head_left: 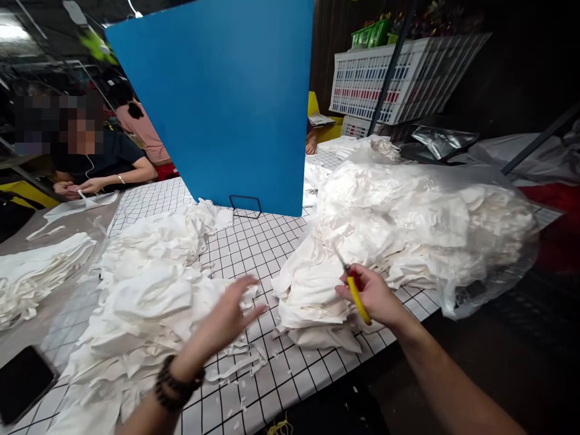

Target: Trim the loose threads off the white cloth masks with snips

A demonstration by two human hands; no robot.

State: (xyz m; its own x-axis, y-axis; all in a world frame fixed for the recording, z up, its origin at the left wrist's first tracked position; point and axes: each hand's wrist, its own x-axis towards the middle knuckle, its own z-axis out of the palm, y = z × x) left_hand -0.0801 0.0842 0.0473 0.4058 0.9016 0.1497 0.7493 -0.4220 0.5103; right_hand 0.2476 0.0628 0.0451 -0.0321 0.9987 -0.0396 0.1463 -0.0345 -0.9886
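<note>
White cloth everywhere. My right hand (374, 296) is closed around yellow-handled snips (357, 296), blade tip pointing up and left at the stack of white pieces (312, 296) just in front of it. My left hand (231, 317) is spread flat, fingers splayed, hovering over or just touching the right edge of the loose heap of white pieces (149, 302); can't tell if there's contact.

Risks as I see them:
- Snips are held loosely along the palm with the tip exposed. If the left hand crosses toward the stack, it passes close to that tip.
- The stack sits near the worktop (254, 241) front edge and leans; a tug on a lower piece could slide the top layers off onto the floor.
- Cut strips (240, 362) litter the grid surface near the edge and could get swept into the heap.
- A phone (25, 383) lies at the left front corner, partly off the gridded surface; the heap could shove it.

Containers:
- Clear plastic bag (489, 241) on the right, mouth open toward me, stuffed with more white pieces, spilling into the stack.
- White slatted crate (399, 78) at the back, tilted; contents not visible.
- Green basket (371, 33) behind it; contents unclear.

Another person sits far left behind the blue divider board (226, 103).
</note>
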